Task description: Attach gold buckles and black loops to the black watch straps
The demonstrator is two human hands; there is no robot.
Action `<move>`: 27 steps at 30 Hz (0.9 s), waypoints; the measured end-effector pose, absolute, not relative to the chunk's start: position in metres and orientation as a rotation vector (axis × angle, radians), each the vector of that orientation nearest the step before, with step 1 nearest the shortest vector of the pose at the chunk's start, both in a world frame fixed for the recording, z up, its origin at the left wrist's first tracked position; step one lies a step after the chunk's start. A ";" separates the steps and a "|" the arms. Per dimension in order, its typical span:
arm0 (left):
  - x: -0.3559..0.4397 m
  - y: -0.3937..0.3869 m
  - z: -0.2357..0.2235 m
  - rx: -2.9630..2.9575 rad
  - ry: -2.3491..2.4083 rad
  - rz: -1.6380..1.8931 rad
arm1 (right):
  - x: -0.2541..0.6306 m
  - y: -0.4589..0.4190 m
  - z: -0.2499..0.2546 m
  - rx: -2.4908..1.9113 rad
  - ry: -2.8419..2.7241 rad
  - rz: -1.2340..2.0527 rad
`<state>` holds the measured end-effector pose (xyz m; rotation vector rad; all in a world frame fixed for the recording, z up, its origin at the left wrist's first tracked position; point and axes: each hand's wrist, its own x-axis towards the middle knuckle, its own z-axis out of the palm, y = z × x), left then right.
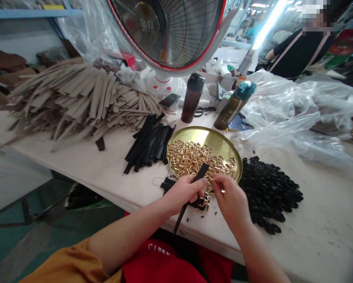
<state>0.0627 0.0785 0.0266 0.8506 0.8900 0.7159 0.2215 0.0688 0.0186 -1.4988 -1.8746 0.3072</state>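
My left hand [191, 188] is closed around a black strap [202, 171], whose upper end sticks out above the thumb while the tail slants down past the table's front edge. Opposite it, my right hand [231, 196] is pinched, with a small gold-coloured piece at its fingertips, perhaps a buckle; its shape is too small to be sure. Just beyond both hands is a round gold tray [207, 135] holding many small gold buckles [188, 155]. Below my left fingers, a bunch of black straps with gold buckles [204, 202] lies partly hidden.
Left of the tray lie black straps [151, 145] and a large heap of grey-beige strips [85, 94]. A pile of black looped pieces [270, 192] is at right. Behind stand two bottles [192, 98], a fan [170, 31], a phone [169, 100] and plastic sheeting [306, 114]. Another person [300, 51] is farther back.
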 end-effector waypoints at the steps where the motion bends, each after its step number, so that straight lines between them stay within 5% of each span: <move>1: 0.066 0.076 0.027 0.818 0.857 0.717 | 0.216 0.058 0.021 -1.452 -1.903 0.311; 11: 0.050 0.043 0.036 0.930 0.903 0.626 | 0.199 0.007 0.011 -1.346 -1.410 1.060; 21: 0.030 0.019 0.020 1.149 1.035 0.570 | 0.189 0.002 0.013 -1.138 -0.500 1.414; 27: 0.030 0.019 0.019 1.194 1.074 0.658 | 0.183 0.001 0.011 -1.166 -0.433 1.486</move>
